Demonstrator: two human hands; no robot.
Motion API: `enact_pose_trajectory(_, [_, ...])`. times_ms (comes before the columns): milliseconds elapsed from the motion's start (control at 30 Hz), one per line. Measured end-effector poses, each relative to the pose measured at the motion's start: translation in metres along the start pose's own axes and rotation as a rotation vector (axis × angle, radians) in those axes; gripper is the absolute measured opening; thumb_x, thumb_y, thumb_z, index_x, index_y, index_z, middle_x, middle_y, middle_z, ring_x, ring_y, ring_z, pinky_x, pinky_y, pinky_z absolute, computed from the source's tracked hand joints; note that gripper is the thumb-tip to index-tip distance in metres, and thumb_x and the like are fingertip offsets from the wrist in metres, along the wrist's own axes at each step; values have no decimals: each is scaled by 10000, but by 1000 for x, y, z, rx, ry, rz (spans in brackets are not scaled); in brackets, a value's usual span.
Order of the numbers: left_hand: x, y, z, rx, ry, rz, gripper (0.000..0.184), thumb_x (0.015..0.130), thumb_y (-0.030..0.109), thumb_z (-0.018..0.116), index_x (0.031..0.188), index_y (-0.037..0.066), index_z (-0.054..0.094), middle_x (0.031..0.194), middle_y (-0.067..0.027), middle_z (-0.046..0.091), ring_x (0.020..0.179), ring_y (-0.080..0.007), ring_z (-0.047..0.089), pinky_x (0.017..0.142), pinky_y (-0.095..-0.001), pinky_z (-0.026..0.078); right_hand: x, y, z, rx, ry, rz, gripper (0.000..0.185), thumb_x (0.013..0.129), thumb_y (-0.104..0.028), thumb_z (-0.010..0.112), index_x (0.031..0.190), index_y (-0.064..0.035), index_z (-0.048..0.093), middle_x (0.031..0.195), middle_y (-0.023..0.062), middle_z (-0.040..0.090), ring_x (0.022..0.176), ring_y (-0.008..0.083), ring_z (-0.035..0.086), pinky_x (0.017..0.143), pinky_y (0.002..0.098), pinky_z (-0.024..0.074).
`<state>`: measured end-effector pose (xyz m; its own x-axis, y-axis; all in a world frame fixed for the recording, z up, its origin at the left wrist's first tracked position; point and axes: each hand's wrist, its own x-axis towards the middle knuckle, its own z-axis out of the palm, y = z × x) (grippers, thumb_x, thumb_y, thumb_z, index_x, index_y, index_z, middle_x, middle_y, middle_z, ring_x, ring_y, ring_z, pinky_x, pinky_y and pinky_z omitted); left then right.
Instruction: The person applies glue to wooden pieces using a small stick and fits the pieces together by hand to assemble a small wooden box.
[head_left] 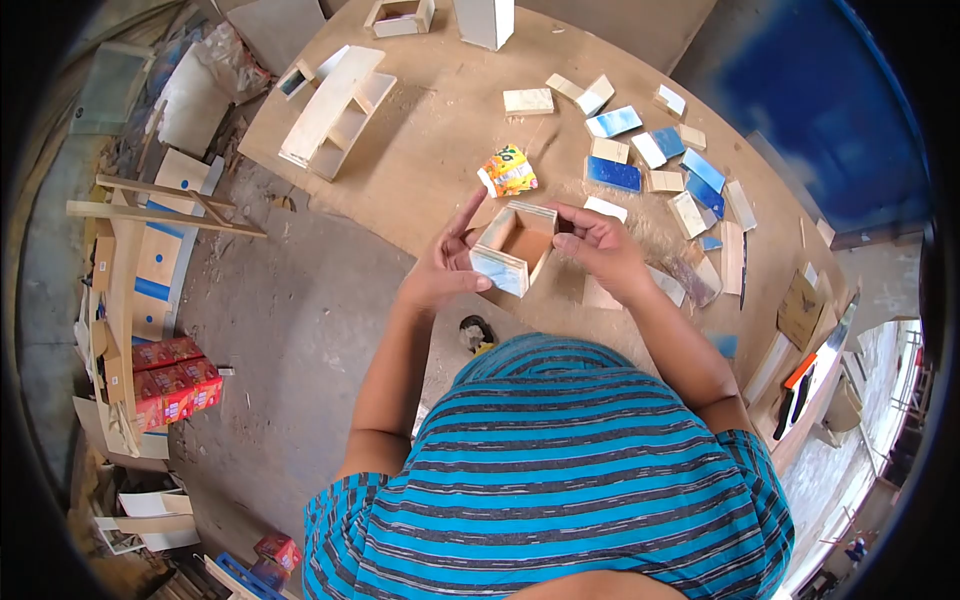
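Observation:
A small open-topped wooden box (500,272), with a bluish-white painted front side, is held up between my two hands near the table's front edge. My left hand (447,262) grips its left side, thumb at the front and index finger stretched along the back. On the opposite side, my right hand (600,247) closes on the box with thumb and fingers. Just beyond the box lies a yellow printed packet (509,171), close to my left fingertip. Several wood blocks, some painted blue (613,174), are scattered past my right hand.
A wooden shelf-like piece (335,112) stands at the table's left end. Farther back are another small box (400,17) and a white block (484,22). A saw with an orange-and-black handle (797,385) lies at the right. Red cartons (175,382) sit at the lower left.

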<state>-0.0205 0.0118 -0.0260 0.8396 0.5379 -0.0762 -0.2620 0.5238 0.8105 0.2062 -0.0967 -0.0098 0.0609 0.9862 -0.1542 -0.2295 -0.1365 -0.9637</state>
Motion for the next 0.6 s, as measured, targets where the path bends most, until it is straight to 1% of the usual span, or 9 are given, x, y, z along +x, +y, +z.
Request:
enact_pose_trajectory(33, [1,1,-3,52,-2,-32,1161,633,6,809,1565,85,122,1435,-196,470,1345,-240,450,1128,-360,326,1,8,-2,-3,29,-8,474,910,-14,597,1367,28,482,1186,85,632,1068,117,590,951,268,471])
enact_pose_trajectory(133, [8,-9,-18,477,163,31,1022,717,-24,754,1557,116,188,1380,-184,533,1317,-244,487,1094,-353,368,3,32,-7,-41,116,-17,410,880,30,596,1286,26,534,1148,85,635,1073,128,595,954,290,485])
enact_pose_trajectory(233, [5,-17,-17,1082,334,151,828,754,-10,728,1488,101,360,1283,-165,601,1257,-259,535,1058,-351,394,2,56,-12,-147,174,3,379,845,67,586,1221,27,555,1101,87,637,1053,134,606,932,288,500])
enact_pose_trajectory(300, [0,-27,-18,1281,434,174,690,765,-9,715,1402,87,468,1216,-154,625,1170,-266,584,1002,-339,435,0,63,-14,-235,173,9,383,821,89,580,1198,27,557,1084,90,637,1040,141,615,915,285,511])
enact_pose_trajectory(333, [-3,-33,-17,1381,486,185,624,770,-8,708,1359,80,522,1183,-149,637,1127,-270,608,974,-333,455,-1,63,-15,-242,150,16,404,823,88,572,1221,23,547,1097,87,632,1045,141,612,918,284,505])
enact_pose_trajectory(433, [-19,-51,-5,1078,597,134,509,789,0,689,1284,36,574,1137,-149,650,1026,-246,647,898,-313,501,-5,56,-20,-261,90,26,439,840,71,548,1276,19,528,1136,85,624,1057,139,607,924,281,492])
enact_pose_trajectory(500, [-30,-66,-1,899,591,201,482,834,-5,643,1308,13,558,1155,-130,646,1064,-219,636,920,-307,491,-4,53,-22,-272,64,25,426,867,43,533,1293,30,526,1160,94,628,1065,137,606,924,280,491])
enact_pose_trajectory(533, [-32,-72,0,810,587,233,469,856,-7,619,1320,1,550,1164,-121,644,1083,-205,630,931,-304,486,-2,54,-24,-290,76,23,411,877,12,543,1288,24,546,1133,105,649,1018,134,623,895,277,504])
enact_pose_trajectory(600, [-33,-79,3,712,579,281,436,882,4,610,1312,-34,549,1165,-118,643,1070,-190,627,914,-304,496,6,52,-24,-324,98,20,386,898,-51,563,1278,13,584,1079,128,692,925,128,657,837,272,530])
